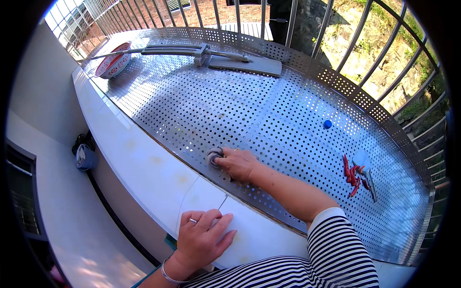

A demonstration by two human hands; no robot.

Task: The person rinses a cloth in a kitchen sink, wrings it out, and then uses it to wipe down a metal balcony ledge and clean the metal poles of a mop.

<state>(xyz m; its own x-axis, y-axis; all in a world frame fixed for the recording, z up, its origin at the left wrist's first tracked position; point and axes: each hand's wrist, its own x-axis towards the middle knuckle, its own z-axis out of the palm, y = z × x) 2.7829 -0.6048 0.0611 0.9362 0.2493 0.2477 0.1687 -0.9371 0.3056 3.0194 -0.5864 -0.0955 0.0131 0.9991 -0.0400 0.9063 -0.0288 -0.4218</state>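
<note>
My right hand (239, 165) grips a bunched grey cloth (213, 157) and presses it on the perforated metal sheet (230, 104), close to the sheet's near edge. Part of the cloth is hidden under the hand. Nearer to me, my left hand (205, 230) rests on the white tiled ledge (155, 163). It holds nothing, its fingers a little bent and apart; a ring and a bracelet are on it.
A flat mop (248, 65) lies along the sheet's far side, its pole reaching a red-and-white basin (114, 61). To the right are a blue cap (327, 124), several dried red chillies (352, 176) and a flat-bladed tool (361, 160). Metal railings (292, 23) enclose the sheet. A bucket (85, 157) hangs or stands below left.
</note>
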